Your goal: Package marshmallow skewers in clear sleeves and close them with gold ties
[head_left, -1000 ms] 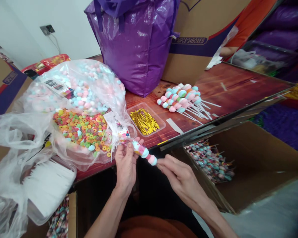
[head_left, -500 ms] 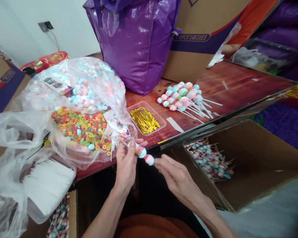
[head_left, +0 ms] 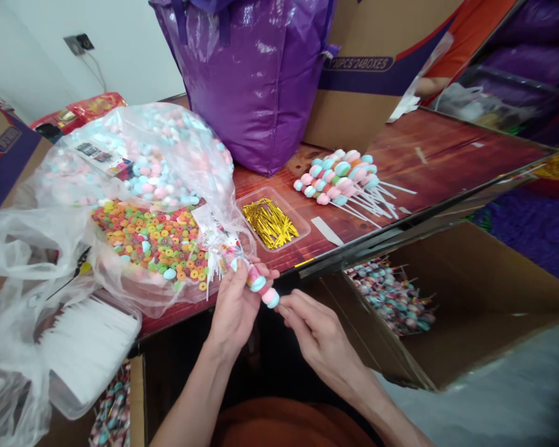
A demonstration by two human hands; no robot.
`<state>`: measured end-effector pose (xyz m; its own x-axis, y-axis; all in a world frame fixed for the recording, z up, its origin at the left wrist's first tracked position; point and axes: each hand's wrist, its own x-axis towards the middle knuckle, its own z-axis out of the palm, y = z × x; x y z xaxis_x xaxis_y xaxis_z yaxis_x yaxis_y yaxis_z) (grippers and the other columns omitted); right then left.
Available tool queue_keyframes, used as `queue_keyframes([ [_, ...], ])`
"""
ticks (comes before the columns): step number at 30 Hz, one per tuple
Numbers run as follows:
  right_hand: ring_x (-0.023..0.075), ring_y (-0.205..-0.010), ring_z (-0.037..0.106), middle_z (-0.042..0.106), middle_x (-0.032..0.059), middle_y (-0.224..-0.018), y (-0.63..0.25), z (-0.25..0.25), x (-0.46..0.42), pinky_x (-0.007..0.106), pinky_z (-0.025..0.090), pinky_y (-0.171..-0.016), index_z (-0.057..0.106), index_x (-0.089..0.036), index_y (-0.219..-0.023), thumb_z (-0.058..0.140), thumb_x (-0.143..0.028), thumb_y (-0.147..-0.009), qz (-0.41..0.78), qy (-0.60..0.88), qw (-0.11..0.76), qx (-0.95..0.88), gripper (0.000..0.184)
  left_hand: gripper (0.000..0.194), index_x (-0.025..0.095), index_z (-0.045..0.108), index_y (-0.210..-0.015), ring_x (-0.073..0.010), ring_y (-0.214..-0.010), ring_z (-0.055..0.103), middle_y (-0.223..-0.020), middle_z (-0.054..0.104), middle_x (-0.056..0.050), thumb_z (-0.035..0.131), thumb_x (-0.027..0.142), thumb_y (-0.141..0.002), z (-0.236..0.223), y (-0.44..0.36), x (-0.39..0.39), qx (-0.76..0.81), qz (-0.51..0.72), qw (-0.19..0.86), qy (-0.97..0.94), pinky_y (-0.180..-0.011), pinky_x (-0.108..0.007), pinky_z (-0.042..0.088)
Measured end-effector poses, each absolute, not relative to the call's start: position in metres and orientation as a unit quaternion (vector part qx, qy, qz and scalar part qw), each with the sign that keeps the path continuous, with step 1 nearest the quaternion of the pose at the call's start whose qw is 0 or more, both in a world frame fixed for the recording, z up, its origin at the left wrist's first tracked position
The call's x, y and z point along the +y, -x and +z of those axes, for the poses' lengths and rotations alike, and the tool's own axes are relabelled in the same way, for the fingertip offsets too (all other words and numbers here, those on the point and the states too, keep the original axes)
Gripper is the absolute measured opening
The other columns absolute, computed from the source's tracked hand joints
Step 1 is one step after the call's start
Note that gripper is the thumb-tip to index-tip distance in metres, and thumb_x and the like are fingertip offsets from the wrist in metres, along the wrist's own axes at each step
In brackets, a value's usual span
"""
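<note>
A candy skewer (head_left: 257, 284) of pink and blue marshmallows with ring candy lies slantwise between my hands. My left hand (head_left: 235, 304) is closed around its upper part, where a clear printed wrapper covers some of the candy. At the lower end, the fingers of my right hand (head_left: 307, 320) pinch the stick, which they mostly hide. Just beyond my left hand are printed wrappers (head_left: 212, 230) on the bag of ring candies (head_left: 153, 242). A clear tray of gold twist ties (head_left: 270, 223) sits further back on the table.
Candy skewers (head_left: 338, 177) are piled on the red table (head_left: 442, 149). A purple bag (head_left: 246, 93) stands behind. Bagged marshmallows (head_left: 153, 167) and a tub of white sticks (head_left: 88, 347) are at left. Below right, an open carton (head_left: 475, 304) holds wrapped skewers (head_left: 391, 295).
My right hand and the lower end of the skewer have shifted left, closer to my left hand. Less of the skewer shows between the hands.
</note>
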<state>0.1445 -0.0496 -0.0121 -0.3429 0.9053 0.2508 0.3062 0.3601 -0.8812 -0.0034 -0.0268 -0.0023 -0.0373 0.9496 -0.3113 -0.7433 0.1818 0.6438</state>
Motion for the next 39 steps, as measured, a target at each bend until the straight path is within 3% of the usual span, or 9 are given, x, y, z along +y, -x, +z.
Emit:
queue_keyframes([
  [3,0.0109,-0.063,0.051,0.053,0.0002,-0.072,-0.144,-0.011,-0.052,0.022,0.04,-0.058,0.062,-0.018,-0.079,0.05,-0.024,-0.099,0.492,0.434,0.381,-0.651,0.024,0.036,0.017,0.067,-0.096,-0.0157,-0.08,0.068,-0.08,0.064,0.0,0.076,0.049,-0.081,-0.002,0.003,-0.026,0.336,0.628,0.694,-0.107,-0.08,-0.029,0.053],
  [9,0.0024,-0.041,0.017,0.043,-0.0074,-0.057,-0.141,-0.018,-0.054,0.02,0.014,-0.04,0.062,-0.016,-0.08,0.066,-0.053,-0.086,0.747,0.428,0.347,-0.372,0.038,0.03,0.017,0.065,-0.096,-0.014,-0.071,0.064,-0.07,0.058,0.003,0.076,0.042,-0.083,-0.003,-0.003,-0.031,0.349,0.598,0.7,-0.177,-0.061,-0.023,0.048],
  [12,0.0041,-0.043,0.024,0.043,-0.0062,-0.058,-0.136,-0.018,-0.055,0.02,0.018,-0.04,0.061,-0.016,-0.077,0.065,-0.051,-0.088,0.709,0.445,0.372,-0.4,0.036,0.025,0.017,0.064,-0.095,-0.0166,-0.074,0.066,-0.068,0.058,0.002,0.075,0.037,-0.085,-0.002,-0.004,-0.032,0.363,0.564,0.712,-0.21,-0.06,-0.024,0.047],
  [17,0.012,-0.065,0.052,0.057,0.0011,-0.074,-0.131,-0.019,-0.056,0.024,0.044,-0.059,0.064,-0.018,-0.081,0.056,-0.026,-0.096,0.454,0.465,0.462,-0.604,0.019,0.021,0.016,0.066,-0.094,-0.0198,-0.084,0.07,-0.073,0.065,-0.001,0.071,0.036,-0.088,-0.002,0.0,-0.032,0.361,0.544,0.725,-0.219,-0.07,-0.027,0.051],
  [24,0.011,-0.058,0.054,0.056,-0.0025,-0.069,-0.137,-0.02,-0.053,0.022,0.047,-0.057,0.062,-0.02,-0.098,0.053,-0.015,-0.098,0.342,0.455,0.438,-0.696,0.011,0.028,0.017,0.067,-0.102,-0.0248,-0.098,0.073,-0.105,0.075,-0.008,0.074,0.038,-0.085,0.0,0.016,-0.026,0.403,0.624,0.651,-0.156,-0.078,-0.031,0.054],
  [26,0.0118,-0.06,0.058,0.062,-0.0008,-0.076,-0.138,-0.021,-0.052,0.022,0.051,-0.061,0.06,-0.019,-0.117,0.052,-0.014,-0.097,0.331,0.454,0.431,-0.706,0.022,0.026,0.017,0.067,-0.101,-0.0259,-0.097,0.073,-0.102,0.076,-0.009,0.075,0.036,-0.085,0.0,0.017,-0.026,0.409,0.618,0.653,-0.156,-0.077,-0.032,0.054],
  [30,0.0174,-0.096,0.069,0.069,0.0091,-0.117,-0.138,-0.023,-0.05,0.03,0.057,-0.089,0.047,-0.023,-0.147,0.044,-0.008,-0.099,0.312,0.406,0.41,-0.755,0.05,0.026,0.017,0.065,-0.1,-0.0276,-0.1,0.073,-0.1,0.076,-0.009,0.074,0.037,-0.086,-0.002,0.011,-0.026,0.4,0.624,0.655,-0.143,-0.083,-0.036,0.055],
  [34,0.0189,-0.091,0.07,0.07,0.0082,-0.101,-0.137,-0.026,-0.053,0.033,0.059,-0.09,0.045,-0.025,-0.151,0.039,-0.006,-0.098,0.31,0.401,0.366,-0.781,0.057,0.026,0.016,0.065,-0.099,-0.0274,-0.102,0.072,-0.1,0.075,-0.009,0.073,0.038,-0.086,-0.004,0.007,-0.028,0.396,0.627,0.655,-0.144,-0.083,-0.036,0.055],
  [39,0.0209,-0.091,0.072,0.068,0.0087,-0.093,-0.137,-0.031,-0.055,0.037,0.059,-0.091,0.045,-0.024,-0.153,0.039,-0.005,-0.097,0.296,0.409,0.355,-0.787,0.059,0.026,0.016,0.065,-0.097,-0.0252,-0.1,0.071,-0.09,0.073,-0.007,0.073,0.039,-0.087,-0.005,0.004,-0.029,0.401,0.618,0.653,-0.172,-0.065,-0.025,0.05],
])
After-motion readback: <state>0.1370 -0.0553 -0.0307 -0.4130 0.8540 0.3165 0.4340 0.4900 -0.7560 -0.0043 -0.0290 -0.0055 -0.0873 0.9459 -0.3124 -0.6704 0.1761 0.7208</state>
